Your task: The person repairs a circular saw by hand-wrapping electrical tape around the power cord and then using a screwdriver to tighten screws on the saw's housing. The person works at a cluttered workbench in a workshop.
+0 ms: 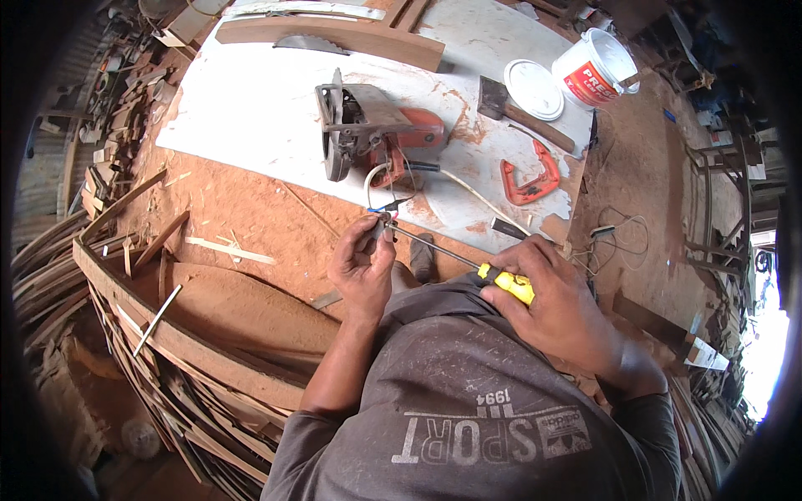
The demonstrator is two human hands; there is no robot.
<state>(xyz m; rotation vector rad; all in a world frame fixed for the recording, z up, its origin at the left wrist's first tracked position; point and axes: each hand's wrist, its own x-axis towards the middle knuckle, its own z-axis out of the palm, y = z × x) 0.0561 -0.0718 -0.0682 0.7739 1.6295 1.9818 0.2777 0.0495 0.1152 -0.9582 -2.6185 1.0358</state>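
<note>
To the far left of the circular saw (368, 125), I see wooden strips (42, 288) piled, then a wooden frame (180, 342) that is nearer me than the saw. Beyond and left of the saw, a toothed saw blade (307, 43) lies beside a wooden beam (334, 40). On the near side of the saw, my left hand (365, 255) pinches a small dark part (384, 224) between thumb and fingers, with wires at its end. The saw itself lies on a white board (251, 125), a pale cable (468, 189) trailing by it. Right of the part, a screwdriver (511, 284) points its shaft leftward to it; I cannot tell whether the tip touches a screw. To the saw's right are a wooden-handled mallet (535, 125) and an orange C-shaped handle shell (547, 179), then a white lid (535, 89). My right hand (560, 301), nearer me, grips the screwdriver's yellow-and-black handle. Farthest right of the saw stands a white bucket (576, 63) with a red label.
</note>
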